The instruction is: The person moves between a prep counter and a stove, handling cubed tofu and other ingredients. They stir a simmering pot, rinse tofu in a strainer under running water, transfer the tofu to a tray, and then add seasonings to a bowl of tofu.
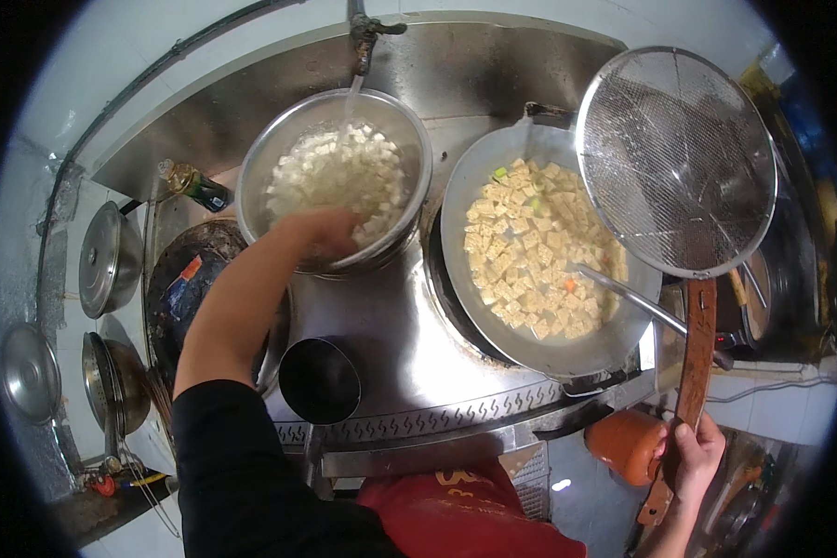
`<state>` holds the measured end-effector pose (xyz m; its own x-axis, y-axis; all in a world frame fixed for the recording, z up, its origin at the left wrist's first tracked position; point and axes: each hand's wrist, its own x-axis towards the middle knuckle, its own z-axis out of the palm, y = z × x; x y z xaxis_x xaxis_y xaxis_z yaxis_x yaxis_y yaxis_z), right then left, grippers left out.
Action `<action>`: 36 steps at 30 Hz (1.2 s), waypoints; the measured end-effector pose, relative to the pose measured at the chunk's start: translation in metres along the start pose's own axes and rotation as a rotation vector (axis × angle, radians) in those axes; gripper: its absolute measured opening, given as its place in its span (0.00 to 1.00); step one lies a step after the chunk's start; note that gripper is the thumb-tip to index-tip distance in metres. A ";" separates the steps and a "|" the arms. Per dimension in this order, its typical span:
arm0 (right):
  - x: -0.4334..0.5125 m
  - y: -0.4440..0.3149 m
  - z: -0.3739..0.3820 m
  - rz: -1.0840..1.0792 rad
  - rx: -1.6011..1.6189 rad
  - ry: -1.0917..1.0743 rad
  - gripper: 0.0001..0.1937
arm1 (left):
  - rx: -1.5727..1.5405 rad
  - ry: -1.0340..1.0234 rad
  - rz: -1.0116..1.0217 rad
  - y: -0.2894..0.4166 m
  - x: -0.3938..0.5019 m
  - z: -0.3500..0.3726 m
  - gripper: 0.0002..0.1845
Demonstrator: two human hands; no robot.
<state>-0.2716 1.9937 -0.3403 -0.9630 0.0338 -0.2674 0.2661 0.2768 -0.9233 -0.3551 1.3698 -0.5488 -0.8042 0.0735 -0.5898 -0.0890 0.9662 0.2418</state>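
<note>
My left hand (331, 234), blurred, reaches into a steel basin (251, 160) of cloudy water. White cubes (373, 150), probably tofu, lie in this water; my fingers are partly hidden there, so their grip cannot be told. On the right, my right hand (697, 446) grips the wooden handle (699, 349) of a round wire-mesh strainer (676, 160). The strainer's mesh is raised over the right rim of a wok (474, 307). Pale tofu cubes (523, 244) with a few green and orange bits sit in liquid in the wok, where a metal-handled ladle (628, 296) rests.
Water runs from a tap (366, 42) into the basin. A black-looking pan (319, 380) with a long handle stands at the stove's front left. A bottle (194, 185) is left of the basin. Lidded pots (101, 258) line the left side. An orange-brown container (624, 446) is beside my right hand.
</note>
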 end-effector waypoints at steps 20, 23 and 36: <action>-0.001 -0.002 -0.014 0.048 -0.012 0.067 0.12 | 0.216 0.307 -0.096 -0.024 0.130 -0.001 0.24; 0.001 -0.003 -0.013 0.063 0.025 0.058 0.12 | 0.232 0.433 0.104 -0.004 0.124 0.003 0.22; 0.008 -0.002 -0.012 0.046 0.086 -0.007 0.12 | 0.176 -0.299 -0.293 -0.034 0.039 0.016 0.29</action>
<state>-0.2798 2.0050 -0.3373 -0.9494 0.0381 -0.3119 0.3132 0.1920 -0.9301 -0.3740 1.3441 -0.5917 -0.5524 -0.1667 -0.8167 -0.1655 0.9822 -0.0885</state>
